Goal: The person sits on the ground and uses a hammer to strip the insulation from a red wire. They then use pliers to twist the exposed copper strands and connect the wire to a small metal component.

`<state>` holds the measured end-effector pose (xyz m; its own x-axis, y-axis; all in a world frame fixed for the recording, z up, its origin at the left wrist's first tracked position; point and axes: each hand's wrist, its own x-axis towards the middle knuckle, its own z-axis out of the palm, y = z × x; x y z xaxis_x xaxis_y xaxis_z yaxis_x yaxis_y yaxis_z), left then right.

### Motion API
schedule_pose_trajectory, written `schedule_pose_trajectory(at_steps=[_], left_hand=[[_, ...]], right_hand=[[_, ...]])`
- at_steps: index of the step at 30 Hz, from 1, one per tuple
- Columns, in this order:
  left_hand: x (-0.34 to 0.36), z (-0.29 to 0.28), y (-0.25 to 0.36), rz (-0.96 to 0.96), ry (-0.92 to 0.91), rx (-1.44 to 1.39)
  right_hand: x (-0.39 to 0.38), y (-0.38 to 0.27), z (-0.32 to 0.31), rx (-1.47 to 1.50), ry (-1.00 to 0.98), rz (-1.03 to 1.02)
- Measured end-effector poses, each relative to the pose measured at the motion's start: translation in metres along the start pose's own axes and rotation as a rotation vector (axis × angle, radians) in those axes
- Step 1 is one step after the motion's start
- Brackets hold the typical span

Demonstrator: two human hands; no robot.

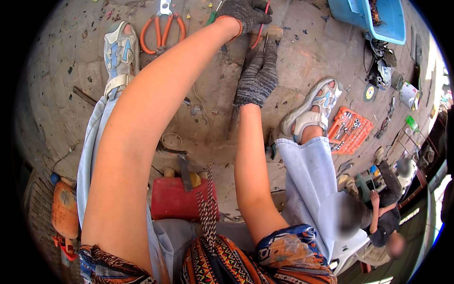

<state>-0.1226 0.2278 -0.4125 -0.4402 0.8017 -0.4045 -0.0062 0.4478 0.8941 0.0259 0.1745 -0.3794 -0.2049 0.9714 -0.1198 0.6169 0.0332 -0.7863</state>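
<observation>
The left hand (246, 15), in a dark grey glove with an orange cuff, reaches to the far middle, its fingers bent toward the right. A red wire (258, 39) crosses at its fingertips and curves down toward the right hand (257, 80); whether those fingers pinch it, I cannot tell. The right hand, in a grey knit glove, points away from the body, fingers extended close together beside a brownish block (275, 32); its grip is also unclear. The left forearm slants from near left to far middle, while the right forearm rises nearly straight.

The hands are low over a dusty, grey-brown floor (208, 102), scattered with small scraps. Orange-handled cutters (156, 35) lie far left, near a green-handled tool (212, 18). Sandalled feet stand on both sides. Right of the right foot lies an open orange socket case (351, 131); a blue tub (387, 33) is far right. A red box-like object (175, 201) sits near the middle, and an orange tank (65, 210) near left. At near right, another person (383, 227) sits.
</observation>
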Motion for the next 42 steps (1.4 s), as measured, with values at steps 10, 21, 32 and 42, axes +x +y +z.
schedule_pose_trajectory(at_steps=[10, 21, 32, 42], left_hand=[[0.004, 0.001, -0.004, -0.004, 0.004, -0.037], [0.003, 0.002, -0.005, -0.014, 0.008, -0.056], [0.001, 0.001, 0.0, -0.018, 0.024, -0.04], [-0.004, 0.0, 0.008, -0.03, 0.054, 0.04]], right_hand=[[-0.004, -0.007, 0.001, -0.045, -0.041, 0.019], [-0.003, -0.015, 0.0, -0.016, -0.073, 0.106], [-0.002, -0.015, 0.0, -0.004, -0.072, 0.083], [-0.001, -0.019, 0.002, -0.125, -0.053, 0.068]])
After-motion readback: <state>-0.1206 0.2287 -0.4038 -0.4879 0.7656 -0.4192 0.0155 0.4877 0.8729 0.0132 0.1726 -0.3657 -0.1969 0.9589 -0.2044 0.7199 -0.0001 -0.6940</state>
